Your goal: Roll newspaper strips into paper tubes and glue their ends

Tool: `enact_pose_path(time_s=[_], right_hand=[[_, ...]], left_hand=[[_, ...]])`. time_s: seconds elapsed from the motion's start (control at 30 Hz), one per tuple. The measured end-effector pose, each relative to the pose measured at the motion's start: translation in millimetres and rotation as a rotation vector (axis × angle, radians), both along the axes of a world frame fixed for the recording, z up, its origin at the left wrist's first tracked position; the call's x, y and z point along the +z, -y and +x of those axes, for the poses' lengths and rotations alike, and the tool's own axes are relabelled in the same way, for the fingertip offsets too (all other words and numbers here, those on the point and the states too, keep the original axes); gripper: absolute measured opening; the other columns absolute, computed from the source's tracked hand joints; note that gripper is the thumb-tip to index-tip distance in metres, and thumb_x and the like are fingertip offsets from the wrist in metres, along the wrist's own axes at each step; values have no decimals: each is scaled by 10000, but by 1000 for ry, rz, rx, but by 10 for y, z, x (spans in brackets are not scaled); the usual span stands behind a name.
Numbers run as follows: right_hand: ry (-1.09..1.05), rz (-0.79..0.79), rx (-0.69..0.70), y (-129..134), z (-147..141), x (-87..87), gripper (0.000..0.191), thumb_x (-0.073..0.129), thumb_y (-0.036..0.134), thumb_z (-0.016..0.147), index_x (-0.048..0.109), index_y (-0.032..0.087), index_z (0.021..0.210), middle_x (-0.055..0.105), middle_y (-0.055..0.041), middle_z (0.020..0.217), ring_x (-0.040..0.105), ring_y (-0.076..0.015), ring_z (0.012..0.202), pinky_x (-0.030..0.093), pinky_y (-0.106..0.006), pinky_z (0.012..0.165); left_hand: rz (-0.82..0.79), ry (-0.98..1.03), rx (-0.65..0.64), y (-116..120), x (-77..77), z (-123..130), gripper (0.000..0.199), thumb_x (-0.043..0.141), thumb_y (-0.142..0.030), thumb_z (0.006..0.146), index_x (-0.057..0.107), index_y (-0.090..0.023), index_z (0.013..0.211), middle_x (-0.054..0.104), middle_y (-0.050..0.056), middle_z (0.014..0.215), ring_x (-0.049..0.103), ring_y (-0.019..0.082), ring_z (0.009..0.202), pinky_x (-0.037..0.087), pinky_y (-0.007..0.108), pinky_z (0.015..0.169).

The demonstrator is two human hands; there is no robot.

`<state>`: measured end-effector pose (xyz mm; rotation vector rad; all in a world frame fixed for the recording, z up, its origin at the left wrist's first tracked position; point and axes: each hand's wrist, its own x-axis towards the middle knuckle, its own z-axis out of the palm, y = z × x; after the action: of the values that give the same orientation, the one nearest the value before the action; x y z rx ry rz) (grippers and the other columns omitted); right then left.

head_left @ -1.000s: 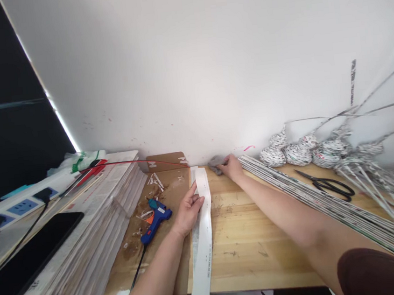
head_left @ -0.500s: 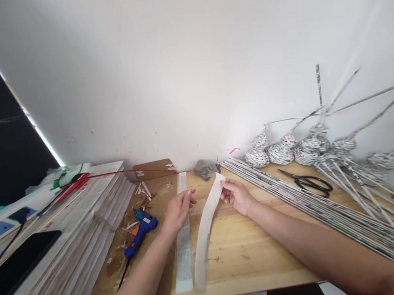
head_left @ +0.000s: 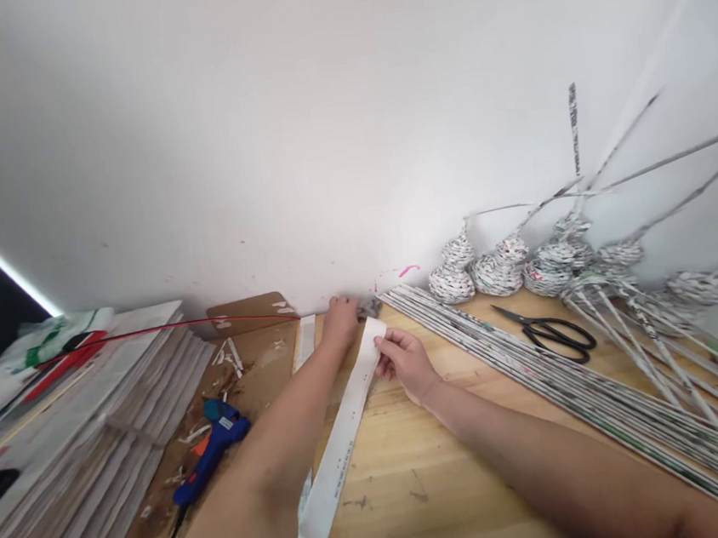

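Between the thumb and fingers of my right hand (head_left: 406,362) is the upper end of a long white paper strip (head_left: 345,442), which slants down toward the table's front edge with faint print along it. My left hand (head_left: 340,318) is at the foot of the wall, its fingers closed on a crumpled grey cloth (head_left: 370,305) and hiding part of it. Under my left forearm lies another paper strip (head_left: 306,340), flat on the table and partly covered by the arm and the held strip.
Left are a blue glue gun (head_left: 211,451), paper scraps (head_left: 233,357) and a tall newspaper stack (head_left: 134,395). Rolled paper sticks (head_left: 524,371) run diagonally at right, beside black scissors (head_left: 555,336). Woven paper gourd shapes (head_left: 450,281) with long sticks stand along the wall.
My left hand has moved away from me, from above the flat strip to the grey cloth. My right hand still holds its strip. The view has shifted to the right.
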<state>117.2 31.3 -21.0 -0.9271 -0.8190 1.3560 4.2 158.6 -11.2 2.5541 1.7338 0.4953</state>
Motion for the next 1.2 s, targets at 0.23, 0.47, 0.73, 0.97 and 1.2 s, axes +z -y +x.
enact_pose_path(time_s=[0.23, 0.47, 0.73, 0.97, 1.2], right_hand=[[17, 6, 2, 13, -11, 14, 291, 677, 389, 695, 481, 181, 642, 537, 51, 432, 496, -85, 362, 279, -149, 308], [65, -3, 51, -10, -7, -22, 303, 695, 418, 680, 530, 167, 645, 571, 31, 466, 517, -86, 382, 296, -150, 318], [107, 32, 100, 6, 17, -2, 301, 712, 419, 672, 574, 156, 627, 590, 2, 494, 513, -93, 411, 330, -174, 350], [101, 55, 83, 19, -17, -19, 378, 756, 392, 632, 452, 179, 559, 508, 57, 459, 436, -58, 372, 282, -170, 349], [165, 20, 139, 12, 21, -11, 407, 740, 460, 629, 438, 188, 602, 518, 60, 438, 445, -67, 330, 198, -168, 307]], left_hand=[[-15, 39, 133, -79, 2, -33, 507, 260, -449, 921, 699, -194, 926, 673, 134, 954, 585, 255, 949, 423, 342, 776], [-16, 212, 129, -48, 196, -27, 615, 252, -560, 890, 724, -165, 877, 694, 144, 943, 602, 259, 947, 414, 339, 827], [-507, 668, -5, 771, 310, -398, 562, 347, -575, 856, 698, -137, 885, 704, 109, 804, 633, 205, 708, 465, 291, 610], [-802, 1072, -19, 1290, 174, -519, 483, 562, -609, 726, 686, -159, 850, 649, 50, 720, 553, 125, 623, 391, 201, 500], [-594, 1091, 65, 1325, 266, -519, 398, 661, -514, 676, 708, -138, 796, 600, 11, 629, 454, 92, 516, 337, 198, 446]])
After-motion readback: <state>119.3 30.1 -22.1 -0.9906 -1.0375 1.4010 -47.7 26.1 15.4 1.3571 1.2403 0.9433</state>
